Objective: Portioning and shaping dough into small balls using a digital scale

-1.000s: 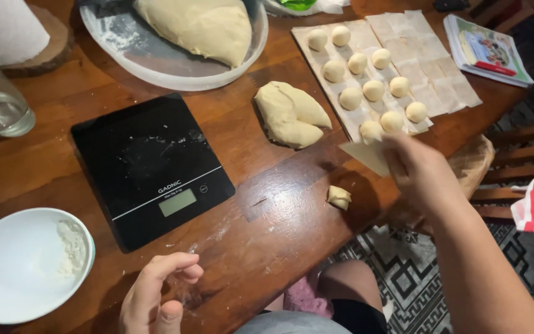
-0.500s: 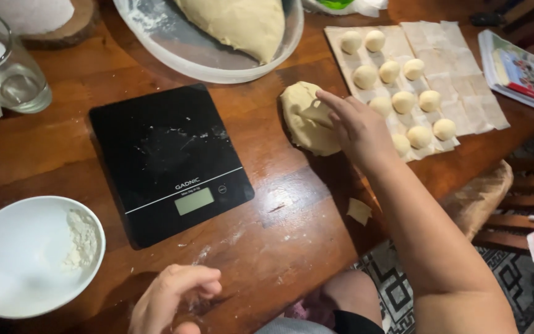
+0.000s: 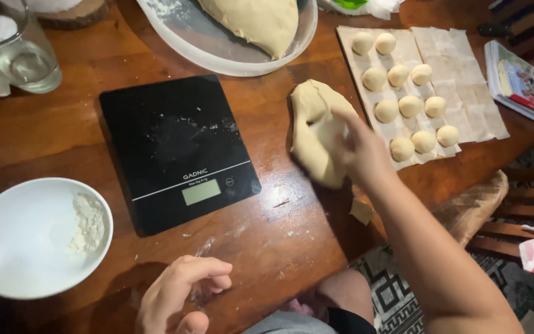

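Observation:
My right hand (image 3: 361,151) grips a large lump of pale dough (image 3: 314,127) on the wooden table (image 3: 63,124), just right of a black kitchen scale (image 3: 177,150). Its fingers pinch the lump's right side. My left hand (image 3: 177,294) rests at the table's near edge, fingers loosely curled, holding nothing. A small scrap of dough (image 3: 361,211) lies near the table edge under my right forearm. Several round dough balls (image 3: 400,110) sit in rows on squares of white paper (image 3: 465,93) to the right.
A clear bowl (image 3: 174,37) at the back holds a big mass of dough (image 3: 261,21). A white bowl with a little flour (image 3: 32,238) stands at the near left. A glass jug (image 3: 23,52) is at the far left, a booklet (image 3: 520,83) at the far right.
My right hand moved left from the paper sheet to the dough lump and took hold of it. The view shifted, so the scale now appears further right. The left hand stayed near the edge.

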